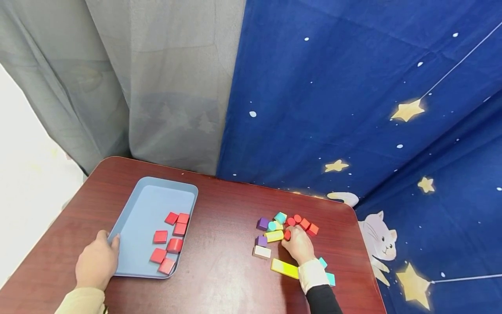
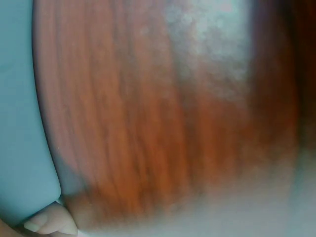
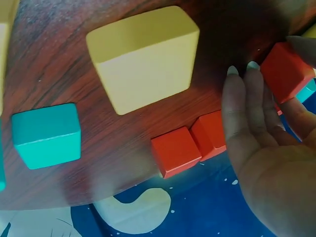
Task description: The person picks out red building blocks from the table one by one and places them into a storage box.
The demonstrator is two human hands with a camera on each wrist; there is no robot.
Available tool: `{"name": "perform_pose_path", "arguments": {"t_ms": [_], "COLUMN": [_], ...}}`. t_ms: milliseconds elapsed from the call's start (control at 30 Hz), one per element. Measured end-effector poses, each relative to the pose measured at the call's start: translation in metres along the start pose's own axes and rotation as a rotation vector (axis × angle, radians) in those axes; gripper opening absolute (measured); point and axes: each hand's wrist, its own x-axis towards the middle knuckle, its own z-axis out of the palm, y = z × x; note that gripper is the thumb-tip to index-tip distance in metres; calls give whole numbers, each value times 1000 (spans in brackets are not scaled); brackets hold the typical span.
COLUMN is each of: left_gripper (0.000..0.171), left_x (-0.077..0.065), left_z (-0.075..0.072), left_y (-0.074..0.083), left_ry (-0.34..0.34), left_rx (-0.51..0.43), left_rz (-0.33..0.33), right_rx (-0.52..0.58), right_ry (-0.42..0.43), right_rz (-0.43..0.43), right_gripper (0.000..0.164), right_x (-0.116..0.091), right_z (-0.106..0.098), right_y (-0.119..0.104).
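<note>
My left hand (image 1: 97,261) grips the near left edge of a light blue tray (image 1: 137,226), thumb over its rim. In the left wrist view a fingertip (image 2: 47,219) shows by the tray's corner (image 2: 29,187). Several red blocks (image 1: 160,237) lie along the tray's right side. On the right of the table, my right hand (image 1: 300,246) pinches a red cube (image 3: 286,71) between thumb and fingers. More red blocks (image 3: 176,151) sit just beyond that hand, with a yellow cylinder (image 1: 273,236) to its left.
Purple cubes (image 1: 262,223), turquoise cylinders (image 1: 280,217) and a cream block (image 1: 261,252) stand left of the right hand. A long yellow block (image 1: 284,268) and turquoise blocks (image 1: 330,279) lie near its wrist. Curtains (image 1: 298,109) hang behind the dark red table (image 1: 219,218).
</note>
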Motion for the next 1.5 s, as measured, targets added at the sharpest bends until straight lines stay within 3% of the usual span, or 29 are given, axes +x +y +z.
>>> {"name": "perform_pose_path", "arguments": {"t_ms": [167,367,600,767,1133,1333,1500], "left_gripper": [56,55,54,54,55,55,54], "left_x": [0,-1,-2,-1,1,0,-1], "left_z": [1,1,0,0,2,1,0], "left_y": [-1,0,0,-1,-3,-2,-1], "left_ry": [13,26,29,34,26,31,30], "left_rx": [-3,-8,-8,-6,6,3,-1], "left_rz": [12,21,27,31,33,37,40], "right_rx": [22,47,187,244,257,268,310], "right_ry": [5,73,160,166,252,306,330], "right_rz": [21,30,16,1,-181,-289,-312], "right_gripper": [32,30,35,41,34,35,34], "right_x": [-1,-8,-19,-26,-40,-50,-59], "right_z": [0,0,-5,-10,-17,-8,5], "right_y": [0,4,0,-6,-38,-64,-85]}}
